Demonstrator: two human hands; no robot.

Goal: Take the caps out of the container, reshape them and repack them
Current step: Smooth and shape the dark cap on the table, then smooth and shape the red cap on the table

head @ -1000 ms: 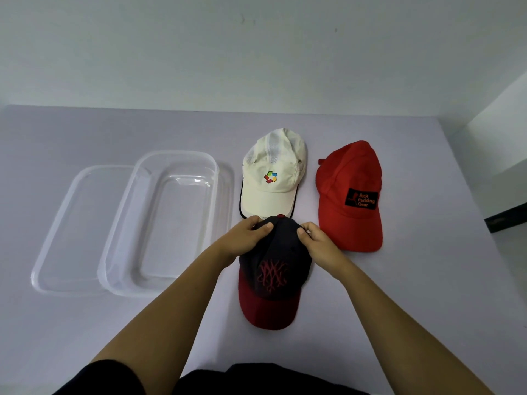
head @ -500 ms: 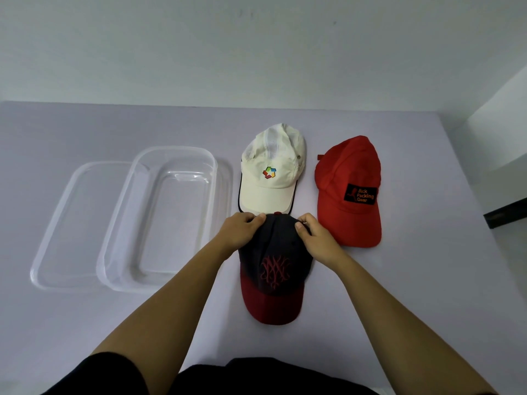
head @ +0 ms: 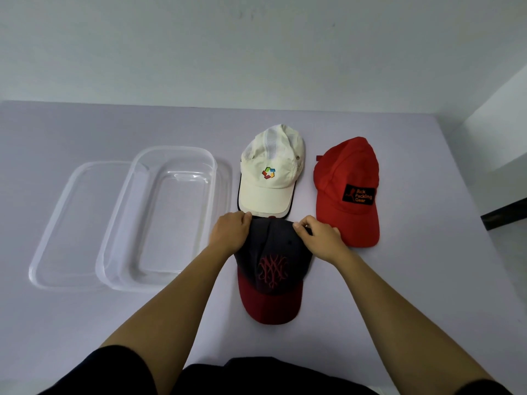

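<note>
1. Fingers (head: 236, 217) of the left hand (head: 229, 233) curl over the rear left edge of the dark cap (head: 273, 269) while the palm lies on its crown, so we read this hand as gripping the cap.
2. On the right hand (head: 319, 238) we see thumb and forefinger bent and pinching the fabric at the rear right of the same crown. How its other fingers lie we cannot tell.
3. Both forearms (head: 176, 303) are bare and reach forward from the bottom of the view. They converge on the cap, and dark sleeves (head: 99, 372) cover the upper arms.
4. We find the dark cap lying on the tabletop (head: 427, 280) straight ahead of the person. Its dark red brim points back toward them and a red stitched emblem faces up, while its rear edge meets the brim of the white cap (head: 271, 178).
5. Right of the white cap lies the red cap (head: 348, 192) with a black patch, its brim just beside the right hand.
6. Left of the caps stands the transparent container (head: 171, 148), near the left hand. All three caps lie outside it, and its left side overlaps a transparent lid (head: 74, 218) in our view.
</note>
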